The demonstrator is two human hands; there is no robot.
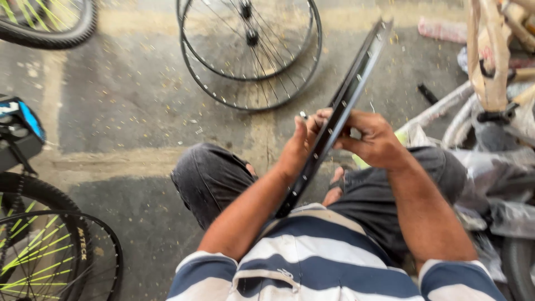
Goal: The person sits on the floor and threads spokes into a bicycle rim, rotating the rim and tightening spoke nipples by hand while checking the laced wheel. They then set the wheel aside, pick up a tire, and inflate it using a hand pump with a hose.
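- Far left: a wheel with yellow-green spokes [39,256] stands at the frame's lower edge, its tyre on; a blue-and-black part of a bike [19,131] sits above it. Another tyred wheel [47,22] shows at the top left corner. All are well apart from the hands, parked out of the way.
- Top centre: two laced wheels without tyres [251,53] lie flat on the concrete floor [128,100], one stacked on the other, near but not touching the work.
- Left knee [209,178] in dark shorts is drawn up; the person sits low on the floor, and the lower end of the rim drops out of sight behind the striped shirt.
- Left hand [298,147]: fingers closed against the near side of the bare black rim [348,95], thumb and fingertips pinching a small silver piece [303,115] at the rim edge, probably a nipple or spoke end, too small to tell.
- The rim is held edge-on, tilted from the lap up and to the right, so its row of holes faces the person.
- Right hand [373,139]: fingers curled tight around the rim from the far side, steadying it.
- Far right: a bike frame wrapped in cardboard and plastic [490,67] stands beside the right knee.
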